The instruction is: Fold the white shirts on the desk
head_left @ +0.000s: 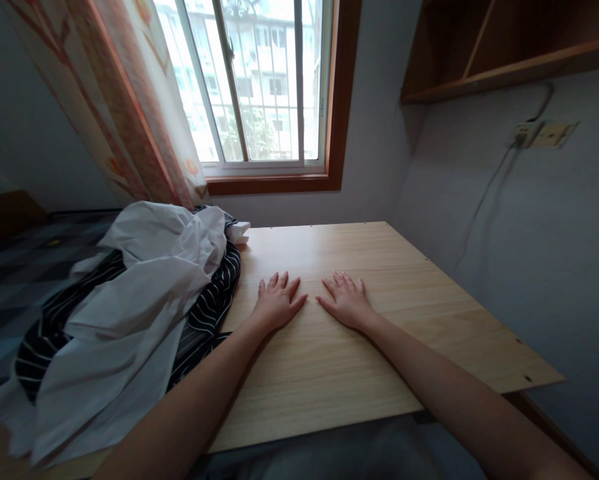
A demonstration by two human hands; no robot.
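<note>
Both hands rest palm down on a light wooden board [289, 380], thumbs pointing toward each other with a small gap between them. My left hand [278, 301] lies flat with its fingers spread and holds nothing. To its right, my right hand [346, 299] is also flat, fingers apart, with nothing in it. Left of my left hand is a heap of cloth: a white garment [129, 307] lies crumpled over a black garment with white stripes [214, 293], whose edge comes close to my left forearm.
A bed with a dark checked cover [4, 280] is at the left. Behind the board are a window [264, 87] and a patterned curtain [129, 113]. A wooden shelf [509, 70] hangs at the upper right, above a wall socket [552, 135] with a cable.
</note>
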